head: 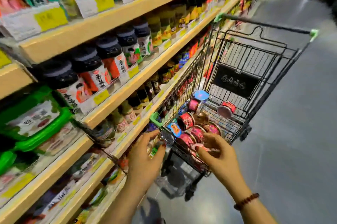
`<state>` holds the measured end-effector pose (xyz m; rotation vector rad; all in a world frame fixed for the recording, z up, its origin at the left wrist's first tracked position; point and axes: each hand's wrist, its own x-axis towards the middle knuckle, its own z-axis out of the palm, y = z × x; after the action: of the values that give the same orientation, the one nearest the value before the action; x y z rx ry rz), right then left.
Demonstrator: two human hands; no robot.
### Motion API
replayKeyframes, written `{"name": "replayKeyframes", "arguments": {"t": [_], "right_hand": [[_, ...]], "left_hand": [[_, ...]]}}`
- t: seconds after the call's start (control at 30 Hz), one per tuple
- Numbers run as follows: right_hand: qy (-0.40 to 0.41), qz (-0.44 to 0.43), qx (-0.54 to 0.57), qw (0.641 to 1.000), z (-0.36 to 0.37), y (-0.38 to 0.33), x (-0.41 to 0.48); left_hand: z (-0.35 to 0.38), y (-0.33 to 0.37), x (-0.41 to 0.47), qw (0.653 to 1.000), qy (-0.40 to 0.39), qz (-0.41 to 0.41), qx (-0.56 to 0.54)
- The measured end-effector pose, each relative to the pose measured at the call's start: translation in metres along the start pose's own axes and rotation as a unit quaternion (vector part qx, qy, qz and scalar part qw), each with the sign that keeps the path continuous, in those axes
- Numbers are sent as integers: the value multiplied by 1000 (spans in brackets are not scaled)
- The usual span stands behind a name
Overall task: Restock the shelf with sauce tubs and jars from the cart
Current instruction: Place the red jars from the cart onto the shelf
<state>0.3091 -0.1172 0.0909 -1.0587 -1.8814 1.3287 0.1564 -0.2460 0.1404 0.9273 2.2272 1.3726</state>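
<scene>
Inside cart (255, 43), near end: pink jars (186, 121) on their sides, blue-lidded tubs (201, 94) among them. Left hand (144, 158) fingers (150, 135) clamped on small jar (155, 148) at near-left corner. Right hand (219, 154) fingers curled over pink jars, grip unclear.

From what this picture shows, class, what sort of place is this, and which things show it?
Most likely a supermarket aisle: long shelves of sauce jars with yellow price tags, and a wire shopping cart holding pink-labelled jars.

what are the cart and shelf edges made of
cart: black coated metal wire, going by the thin welded grid; its green corner caps look like plastic.
shelf edges: matte, pale wood-look boards; whether solid wood or laminate, I cannot tell.
</scene>
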Motion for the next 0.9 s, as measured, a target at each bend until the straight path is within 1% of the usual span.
{"name": "replayKeyframes", "arguments": {"t": [0.17, 0.37, 0.57, 0.7, 0.8, 0.9], "right_hand": [[18, 52, -17, 998, -4, 31, 32], [17, 113, -52, 992, -2, 53, 90], [32, 159, -76, 984, -5, 72, 141], [21, 198, -74, 977, -9, 85, 170], [5, 219, -71, 973, -10, 101, 197], [-31, 228, -78, 970, -8, 120, 232]], "left_hand": [[27, -23, 51, 997, -48, -35, 42], [54, -46, 127, 992, -98, -42, 67], [83, -55, 193, 984, -158, -78, 33], [107, -57, 229, 980, -164, -108, 42], [127, -65, 246, 977, -148, -142, 58], [144, -72, 257, 974, -142, -169, 46]]}}
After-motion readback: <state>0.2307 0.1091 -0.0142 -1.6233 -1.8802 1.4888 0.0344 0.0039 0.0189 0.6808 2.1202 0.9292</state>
